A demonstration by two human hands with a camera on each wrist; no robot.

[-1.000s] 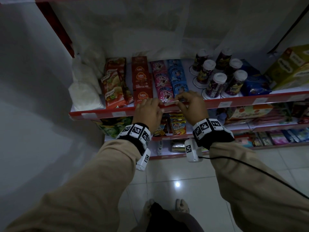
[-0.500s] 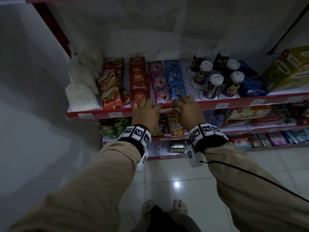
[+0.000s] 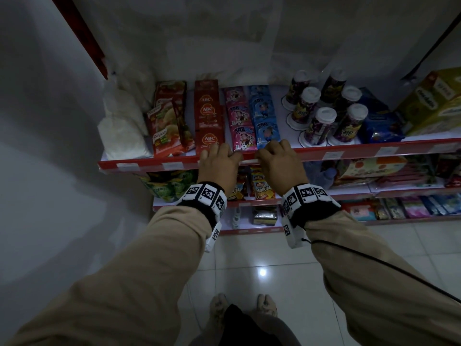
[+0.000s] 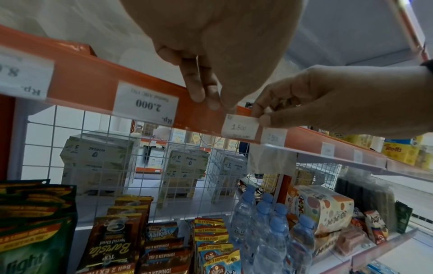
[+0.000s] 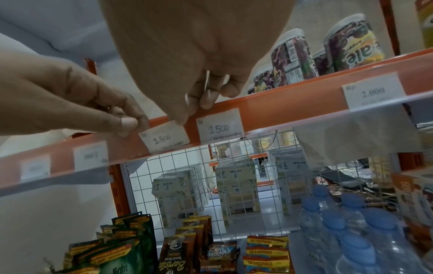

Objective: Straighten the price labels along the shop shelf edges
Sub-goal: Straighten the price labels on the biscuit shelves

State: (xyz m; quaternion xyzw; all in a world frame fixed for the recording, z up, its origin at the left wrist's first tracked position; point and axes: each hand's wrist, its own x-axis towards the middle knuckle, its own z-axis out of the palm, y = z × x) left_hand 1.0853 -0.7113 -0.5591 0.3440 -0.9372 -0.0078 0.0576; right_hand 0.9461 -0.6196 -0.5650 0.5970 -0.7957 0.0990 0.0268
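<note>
A small white handwritten price label (image 3: 247,161) (image 4: 240,128) (image 5: 164,138) marked 1.500 sits on the red shelf edge (image 3: 311,152), slightly tilted against the strip. My left hand (image 3: 224,156) (image 4: 211,100) pinches its left end, thumb in front, with the other fingers lying on the strip. My right hand (image 3: 269,152) (image 5: 194,109) pinches its right end, thumb at the top corner. A second 1.500 label (image 5: 219,128) sits straight just to the right. Printed 2.000 labels (image 4: 146,103) (image 5: 372,93) lie further along on both sides.
Red ABC sachets (image 3: 208,121), pink sachets (image 3: 243,138) and white-lidded jars (image 3: 321,123) stand right behind the edge. On the shelf below are water bottles (image 4: 269,231), coffee sachets (image 4: 117,246) and a wire mesh back (image 4: 140,148). A white wall (image 3: 50,146) closes the left side.
Both hands have come down with the label from just above the shelf edge onto the strip, and they now hold it there.
</note>
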